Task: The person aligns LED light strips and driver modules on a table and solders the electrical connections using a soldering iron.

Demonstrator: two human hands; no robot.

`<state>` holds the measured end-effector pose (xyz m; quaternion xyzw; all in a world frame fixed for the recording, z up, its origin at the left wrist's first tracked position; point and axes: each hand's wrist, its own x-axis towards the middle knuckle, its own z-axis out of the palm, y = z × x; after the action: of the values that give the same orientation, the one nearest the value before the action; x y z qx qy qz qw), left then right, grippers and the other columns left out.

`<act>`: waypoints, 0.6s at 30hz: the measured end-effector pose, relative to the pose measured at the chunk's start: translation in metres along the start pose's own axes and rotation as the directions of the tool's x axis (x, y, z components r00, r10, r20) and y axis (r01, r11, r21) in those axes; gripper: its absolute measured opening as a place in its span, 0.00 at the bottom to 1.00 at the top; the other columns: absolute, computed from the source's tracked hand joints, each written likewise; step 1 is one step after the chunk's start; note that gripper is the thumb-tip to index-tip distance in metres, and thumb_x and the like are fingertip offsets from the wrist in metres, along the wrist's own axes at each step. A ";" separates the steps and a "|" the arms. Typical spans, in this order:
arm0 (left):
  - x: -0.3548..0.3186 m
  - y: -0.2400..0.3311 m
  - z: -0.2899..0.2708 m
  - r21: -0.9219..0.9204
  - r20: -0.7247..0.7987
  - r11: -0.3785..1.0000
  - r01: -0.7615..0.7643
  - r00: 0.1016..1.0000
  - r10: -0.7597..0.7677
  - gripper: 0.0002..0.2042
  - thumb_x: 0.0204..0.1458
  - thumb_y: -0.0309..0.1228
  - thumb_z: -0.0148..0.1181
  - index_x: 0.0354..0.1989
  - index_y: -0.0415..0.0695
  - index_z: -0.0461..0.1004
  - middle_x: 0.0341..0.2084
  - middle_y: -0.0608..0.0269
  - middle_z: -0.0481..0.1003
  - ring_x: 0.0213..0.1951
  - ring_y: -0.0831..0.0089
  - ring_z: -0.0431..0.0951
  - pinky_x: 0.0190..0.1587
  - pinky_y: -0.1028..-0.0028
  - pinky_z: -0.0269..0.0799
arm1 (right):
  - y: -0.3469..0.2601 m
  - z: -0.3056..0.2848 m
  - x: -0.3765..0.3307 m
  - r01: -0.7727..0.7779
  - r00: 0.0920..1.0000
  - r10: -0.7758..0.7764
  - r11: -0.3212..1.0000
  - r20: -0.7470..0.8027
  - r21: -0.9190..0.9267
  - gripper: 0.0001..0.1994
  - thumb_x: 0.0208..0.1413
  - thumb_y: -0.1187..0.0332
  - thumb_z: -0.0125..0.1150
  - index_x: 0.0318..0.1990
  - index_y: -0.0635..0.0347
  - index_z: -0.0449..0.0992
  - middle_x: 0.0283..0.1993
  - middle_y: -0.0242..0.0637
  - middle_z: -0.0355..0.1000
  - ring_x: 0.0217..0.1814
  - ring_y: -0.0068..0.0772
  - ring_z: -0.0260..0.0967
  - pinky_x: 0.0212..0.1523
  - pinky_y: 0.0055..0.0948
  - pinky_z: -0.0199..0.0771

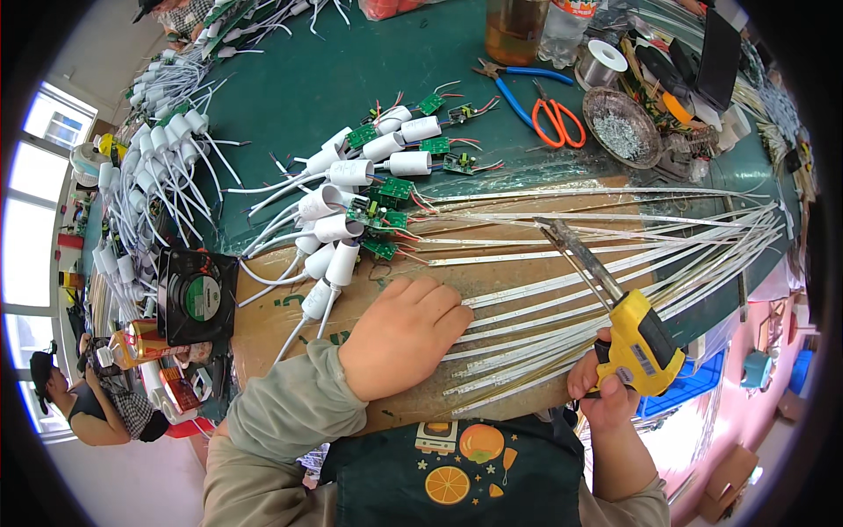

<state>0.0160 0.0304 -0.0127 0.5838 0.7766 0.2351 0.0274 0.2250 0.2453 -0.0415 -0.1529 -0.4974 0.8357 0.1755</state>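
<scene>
My right hand (606, 386) grips the handle of a yellow and black soldering gun (648, 347). Its long metal tip points up and to the left, over the pale strips. My left hand (406, 327) rests knuckles up on the brown board, its fingers curled down and closed; whatever they hold is hidden beneath. Just right of its knuckles lie the left ends of several thin white LED strips (544, 290). Beyond it sit white cylindrical lamp caps (336, 228) with white cables. Small green circuit boards (385, 220) join them, and their red wires reach toward the upper strips.
A black fan (195, 297) stands at the left beside a heap of white caps (158, 158). Farther back are blue-handled pliers (518, 88), orange scissors (558, 119), a solder wire spool (602, 61) and a round dish (622, 127) of small bits. Another person (88, 395) sits far left.
</scene>
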 end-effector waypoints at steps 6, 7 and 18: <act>-0.002 -0.006 -0.008 0.008 -0.065 1.000 -0.008 0.998 0.008 0.13 0.41 0.23 0.64 0.38 0.44 0.77 0.37 0.62 0.75 0.39 0.61 0.75 0.41 0.65 0.70 | -0.005 -0.002 -0.020 -0.099 0.995 0.102 0.986 0.020 -0.131 0.39 0.50 0.51 0.74 0.61 0.67 0.62 0.24 0.32 0.65 0.21 0.25 0.61 0.23 0.25 0.65; -0.002 -0.006 -0.009 -0.006 -0.075 1.000 -0.003 0.997 0.002 0.13 0.40 0.22 0.65 0.38 0.44 0.77 0.37 0.62 0.75 0.38 0.61 0.75 0.40 0.65 0.70 | -0.006 -0.003 -0.024 -0.092 0.991 0.113 0.968 0.075 -0.235 0.26 0.53 0.52 0.70 0.48 0.63 0.68 0.23 0.31 0.66 0.22 0.25 0.62 0.24 0.25 0.63; 0.001 -0.004 -0.022 0.027 -0.069 0.999 -0.037 0.997 0.039 0.13 0.41 0.23 0.63 0.38 0.44 0.77 0.37 0.62 0.74 0.38 0.63 0.74 0.40 0.66 0.68 | -0.009 -0.004 -0.031 -0.106 0.975 0.176 0.907 0.137 -0.408 0.14 0.55 0.58 0.66 0.26 0.57 0.74 0.22 0.30 0.68 0.22 0.29 0.66 0.23 0.28 0.64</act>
<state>0.0051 0.0232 0.0056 0.5902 0.7688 0.2459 -0.0117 0.2559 0.2383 -0.0324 -0.1490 -0.6576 0.7376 0.0365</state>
